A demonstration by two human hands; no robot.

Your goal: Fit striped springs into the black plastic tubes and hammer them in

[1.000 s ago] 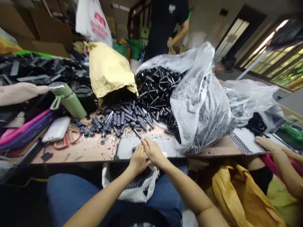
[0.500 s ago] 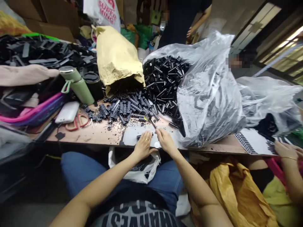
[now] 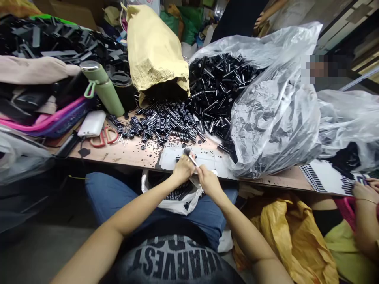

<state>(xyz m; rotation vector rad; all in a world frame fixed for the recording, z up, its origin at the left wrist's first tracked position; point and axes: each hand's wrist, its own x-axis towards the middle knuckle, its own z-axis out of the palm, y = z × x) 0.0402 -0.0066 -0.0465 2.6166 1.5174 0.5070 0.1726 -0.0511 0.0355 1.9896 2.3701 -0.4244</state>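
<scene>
Your right hand [image 3: 207, 180] is closed round a hammer-like tool [image 3: 191, 158], long axis diagonal, dark head pointing forward-left, away from you, to the left hand's fingertips. Left hand [image 3: 183, 169] is nearer the short black piece [image 3: 177, 159], which lies roughly crosswise just past its fingers on the white board [image 3: 207, 158]; fingers look curled, but can't tell if they grip it.

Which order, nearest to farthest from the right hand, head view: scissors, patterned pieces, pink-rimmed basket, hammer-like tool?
From the right hand:
1. Hammer-like tool: held in its fingers.
2. Patterned pieces: piled ahead, to its left.
3. Scissors: farther left, red handles.
4. Pink-rimmed basket: far left, beyond the scissors.
</scene>
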